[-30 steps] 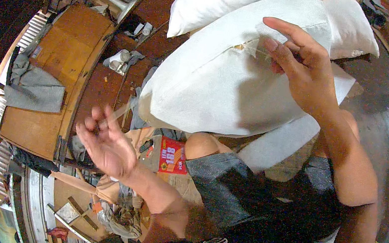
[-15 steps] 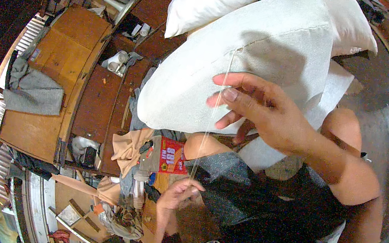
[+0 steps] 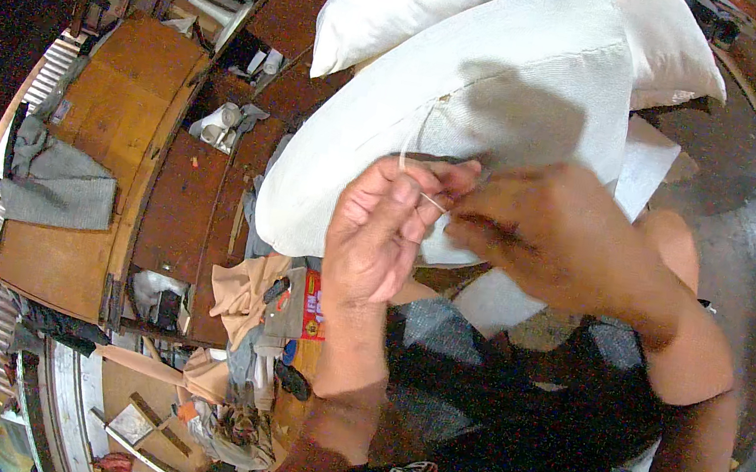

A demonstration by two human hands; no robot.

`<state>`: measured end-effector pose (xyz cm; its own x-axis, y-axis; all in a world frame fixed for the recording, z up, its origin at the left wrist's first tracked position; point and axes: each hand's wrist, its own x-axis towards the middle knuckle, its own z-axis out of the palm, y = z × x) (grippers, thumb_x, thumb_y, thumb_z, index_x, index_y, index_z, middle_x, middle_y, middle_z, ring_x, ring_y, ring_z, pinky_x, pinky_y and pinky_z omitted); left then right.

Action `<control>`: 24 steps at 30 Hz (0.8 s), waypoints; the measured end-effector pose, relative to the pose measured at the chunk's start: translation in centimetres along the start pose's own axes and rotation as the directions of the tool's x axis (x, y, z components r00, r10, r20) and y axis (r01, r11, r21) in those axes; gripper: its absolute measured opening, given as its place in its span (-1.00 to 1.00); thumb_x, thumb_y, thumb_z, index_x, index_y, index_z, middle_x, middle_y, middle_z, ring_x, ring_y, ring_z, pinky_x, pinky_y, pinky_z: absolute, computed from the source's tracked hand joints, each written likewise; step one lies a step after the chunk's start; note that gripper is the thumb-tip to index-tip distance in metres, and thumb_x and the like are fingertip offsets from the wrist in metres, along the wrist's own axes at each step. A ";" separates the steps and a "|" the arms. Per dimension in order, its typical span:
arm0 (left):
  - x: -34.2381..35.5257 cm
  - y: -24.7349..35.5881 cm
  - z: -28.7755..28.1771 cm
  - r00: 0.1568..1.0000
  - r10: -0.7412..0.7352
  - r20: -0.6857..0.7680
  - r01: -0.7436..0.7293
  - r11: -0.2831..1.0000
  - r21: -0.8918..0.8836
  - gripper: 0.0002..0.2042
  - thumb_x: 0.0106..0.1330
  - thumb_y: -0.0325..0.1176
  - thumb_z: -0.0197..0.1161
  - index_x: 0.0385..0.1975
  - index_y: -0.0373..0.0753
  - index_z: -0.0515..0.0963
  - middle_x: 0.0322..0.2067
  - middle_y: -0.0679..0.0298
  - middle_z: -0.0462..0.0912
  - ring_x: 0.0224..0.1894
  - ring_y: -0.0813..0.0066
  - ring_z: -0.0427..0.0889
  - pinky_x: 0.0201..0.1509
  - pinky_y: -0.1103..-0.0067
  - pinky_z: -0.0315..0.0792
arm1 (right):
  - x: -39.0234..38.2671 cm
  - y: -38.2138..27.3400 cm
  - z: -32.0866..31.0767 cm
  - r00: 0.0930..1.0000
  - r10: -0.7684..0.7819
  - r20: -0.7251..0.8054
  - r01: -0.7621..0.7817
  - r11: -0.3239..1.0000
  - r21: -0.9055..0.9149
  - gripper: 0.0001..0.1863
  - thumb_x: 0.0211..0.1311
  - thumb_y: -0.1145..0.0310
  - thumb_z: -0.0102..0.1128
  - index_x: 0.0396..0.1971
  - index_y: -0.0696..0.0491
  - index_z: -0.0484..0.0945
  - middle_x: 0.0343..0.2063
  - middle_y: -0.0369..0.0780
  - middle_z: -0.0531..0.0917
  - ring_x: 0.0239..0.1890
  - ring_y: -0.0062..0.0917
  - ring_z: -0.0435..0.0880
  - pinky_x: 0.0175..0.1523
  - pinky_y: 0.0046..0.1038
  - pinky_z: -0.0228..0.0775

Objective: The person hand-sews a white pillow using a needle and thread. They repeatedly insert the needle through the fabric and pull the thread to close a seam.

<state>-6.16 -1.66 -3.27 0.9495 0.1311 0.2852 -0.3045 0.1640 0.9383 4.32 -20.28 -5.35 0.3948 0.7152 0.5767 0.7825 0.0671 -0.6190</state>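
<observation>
A large pale cushion [image 3: 337, 181] with a stitched seam across its upper face fills the upper middle. White thread [image 3: 409, 138] runs down from a small gap in that seam to my left hand [image 3: 380, 222], whose curled fingers grip it in front of the cushion. My right hand [image 3: 554, 238] is close beside it, just right of the thread where it leaves my left fingers. Motion blurs the right fingers, so what they hold, if anything, is unclear. A strip of white cloth [image 3: 496, 298] hangs below the cushion, near my knee.
White pillows [image 3: 403, 0] lie behind the cushion. A wooden cabinet [image 3: 52, 256] with grey cloth [image 3: 58, 188] on it stands at the left. Tan cloth [image 3: 235, 308] and assorted clutter lie below that. Grey floor [image 3: 747, 281] shows at the right.
My left hand has risen from lower left to the cushion, gripping thread. My right hand left the seam, moved down and now meets the left. The thread, drawn straight earlier, now hangs bent.
</observation>
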 end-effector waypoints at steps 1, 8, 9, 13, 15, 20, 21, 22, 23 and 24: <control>0.5 0.1 -0.1 0.999 0.021 0.047 -0.015 0.992 -0.127 -0.77 0.62 -0.29 0.10 -0.11 -0.36 0.56 -0.26 0.08 0.65 -0.31 0.40 0.57 0.01 0.41 0.54 | 0.0 1.1 -0.4 0.997 -0.022 -0.078 0.025 0.999 0.034 -0.77 0.30 0.22 0.31 -0.13 -0.02 0.73 -0.27 -0.06 0.77 -0.25 -0.02 0.76 -0.15 -0.07 0.59; 1.3 2.2 -0.9 0.975 0.211 0.072 -0.222 0.953 0.205 -0.80 0.62 -0.29 0.08 -0.07 -0.31 0.51 -0.18 0.11 0.55 -0.30 0.39 0.54 -0.49 0.62 0.45 | 3.4 4.9 -2.2 0.773 -0.429 -0.468 0.108 0.816 -0.568 -0.52 0.19 0.18 0.46 0.13 -0.11 0.69 0.24 -0.25 0.62 0.35 -0.20 0.50 0.44 -0.02 0.25; 1.5 2.6 -0.9 0.942 0.315 0.113 -0.334 0.862 0.381 -0.80 0.62 -0.28 0.07 -0.05 -0.30 0.51 -0.09 0.05 0.56 -0.20 0.29 0.59 -0.35 0.54 0.59 | 3.8 5.3 -1.8 0.810 -0.409 -0.420 0.100 0.803 -0.588 -0.49 0.19 0.17 0.45 0.17 -0.14 0.67 0.27 -0.28 0.60 0.38 -0.20 0.46 0.48 0.00 0.17; 2.8 2.8 0.5 0.861 0.501 0.083 -0.506 0.833 0.221 -0.79 0.60 -0.23 0.08 -0.10 -0.26 0.51 -0.03 0.01 0.58 0.18 0.04 0.53 0.39 0.16 0.38 | 4.2 5.6 -1.5 0.843 -0.365 -0.396 0.076 0.808 -0.584 -0.53 0.22 0.17 0.41 0.16 -0.22 0.69 0.25 -0.34 0.62 0.38 -0.21 0.46 0.52 0.01 0.10; 3.6 3.4 -1.5 0.868 0.472 0.158 -0.490 0.865 0.108 -0.80 0.58 -0.25 0.08 -0.11 -0.26 0.51 -0.08 0.04 0.56 0.13 0.07 0.53 0.31 0.19 0.41 | 3.9 5.5 -1.5 0.847 -0.355 -0.396 0.070 0.812 -0.580 -0.56 0.22 0.18 0.41 0.13 -0.20 0.71 0.23 -0.35 0.63 0.38 -0.22 0.47 0.51 0.00 0.12; 3.8 4.1 -1.9 0.866 0.484 0.125 -0.491 0.871 0.029 -0.84 0.53 -0.29 0.12 -0.20 -0.26 0.46 -0.30 0.22 0.41 -0.17 0.33 0.40 0.04 0.39 0.34 | 4.0 6.0 -1.0 0.815 -0.370 -0.446 0.098 0.846 -0.524 -0.60 0.21 0.19 0.41 0.08 -0.19 0.73 0.19 -0.35 0.65 0.35 -0.23 0.49 0.49 -0.01 0.15; 3.7 4.0 -1.8 0.862 0.501 0.078 -0.505 0.862 0.038 -0.85 0.52 -0.30 0.14 -0.26 -0.23 0.43 -0.32 0.26 0.38 -0.21 0.38 0.35 0.01 0.42 0.31 | 4.0 6.2 -1.0 0.816 -0.371 -0.444 0.095 0.843 -0.529 -0.60 0.21 0.19 0.41 0.08 -0.19 0.73 0.19 -0.35 0.65 0.35 -0.23 0.49 0.49 -0.01 0.16; 3.8 3.9 -2.1 0.862 0.501 0.078 -0.502 0.865 -0.001 -0.85 0.52 -0.30 0.14 -0.26 -0.22 0.43 -0.32 0.27 0.38 -0.20 0.38 0.35 0.01 0.42 0.30 | 3.9 6.3 -0.9 0.816 -0.371 -0.442 0.093 0.840 -0.534 -0.60 0.21 0.18 0.41 0.08 -0.19 0.73 0.19 -0.35 0.65 0.35 -0.23 0.49 0.49 -0.01 0.16; 4.0 3.8 -2.6 0.862 0.500 0.077 -0.499 0.866 -0.039 -0.85 0.51 -0.30 0.14 -0.27 -0.22 0.43 -0.33 0.27 0.38 -0.20 0.38 0.35 0.01 0.42 0.30 | 3.8 6.4 -0.9 0.822 -0.365 -0.437 0.085 0.838 -0.540 -0.59 0.21 0.18 0.41 0.08 -0.19 0.73 0.18 -0.35 0.65 0.35 -0.23 0.49 0.49 -0.01 0.16; 4.1 3.9 -3.0 0.861 0.503 0.077 -0.498 0.864 -0.071 -0.85 0.51 -0.30 0.14 -0.28 -0.21 0.42 -0.33 0.28 0.38 -0.20 0.38 0.35 0.01 0.42 0.29 | 3.9 6.2 -0.9 0.825 -0.362 -0.434 0.082 0.836 -0.543 -0.59 0.21 0.18 0.41 0.09 -0.20 0.73 0.18 -0.35 0.65 0.34 -0.23 0.49 0.49 -0.01 0.16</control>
<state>-3.73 2.45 0.97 0.6701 0.1197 0.7325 -0.7417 0.1454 0.6548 11.09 -17.69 -6.48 0.2511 0.2633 0.9315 0.9476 -0.2630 -0.1812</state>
